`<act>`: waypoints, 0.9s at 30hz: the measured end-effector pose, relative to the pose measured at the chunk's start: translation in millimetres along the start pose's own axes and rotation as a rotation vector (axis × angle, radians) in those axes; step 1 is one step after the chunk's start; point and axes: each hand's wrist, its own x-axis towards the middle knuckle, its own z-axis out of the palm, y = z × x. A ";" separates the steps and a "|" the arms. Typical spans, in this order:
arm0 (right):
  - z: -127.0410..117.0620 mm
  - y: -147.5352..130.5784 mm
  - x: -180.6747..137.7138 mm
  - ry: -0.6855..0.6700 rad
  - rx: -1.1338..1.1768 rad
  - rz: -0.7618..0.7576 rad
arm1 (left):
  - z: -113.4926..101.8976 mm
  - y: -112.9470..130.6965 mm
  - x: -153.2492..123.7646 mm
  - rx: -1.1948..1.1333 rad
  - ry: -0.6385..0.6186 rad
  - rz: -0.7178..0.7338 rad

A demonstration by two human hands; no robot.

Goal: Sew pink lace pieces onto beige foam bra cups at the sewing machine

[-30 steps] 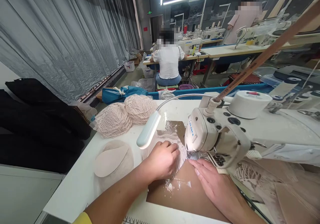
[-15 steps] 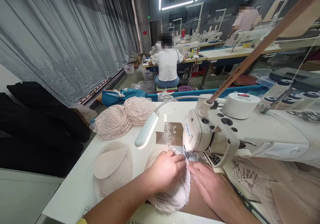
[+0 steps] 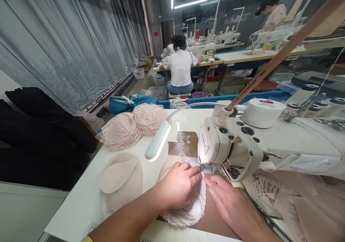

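Observation:
A pale pink lace cup [image 3: 199,206], a domed piece with a smooth white inner side, lies under the needle area of a white sewing machine [image 3: 212,141]. My left hand [image 3: 181,184] is closed on its upper part, fingertips bunched at the lace edge close to the presser foot. From the other side my right hand [image 3: 229,200] meets the same edge, its fingers close together and their tips pinching the lace just below the needle. The needle itself is hidden behind the machine head and my fingers.
Two stacks of lace cups [image 3: 121,131] sit at the table's back left. Nearer lie flat beige pieces [image 3: 118,175]. A lamp [image 3: 158,141] on a bent neck hangs left of the machine. Loose mesh fabric [image 3: 304,202] lies at right. Two people work at machines beyond.
The lace cup has shifted slightly away from me, toward the needle, with both hands still on it. At the back right, the standing person has leaned and moved a little right.

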 end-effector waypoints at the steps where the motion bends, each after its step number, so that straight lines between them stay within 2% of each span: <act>1: 0.2 0.0 -0.4 0.006 -0.008 0.002 | -0.6 0.0 -0.8 -0.001 -0.001 0.012; 8: 2.9 -0.4 0.4 -0.003 -0.047 -0.003 | -0.2 -4.9 -0.7 -0.022 0.016 0.033; 20: 6.9 -1.0 4.8 0.089 -0.151 0.008 | 1.1 -10.2 2.6 -0.011 -0.013 0.089; 27: 10.4 -1.7 5.2 0.116 -0.159 0.013 | 6.2 -10.5 4.5 -0.008 0.030 0.094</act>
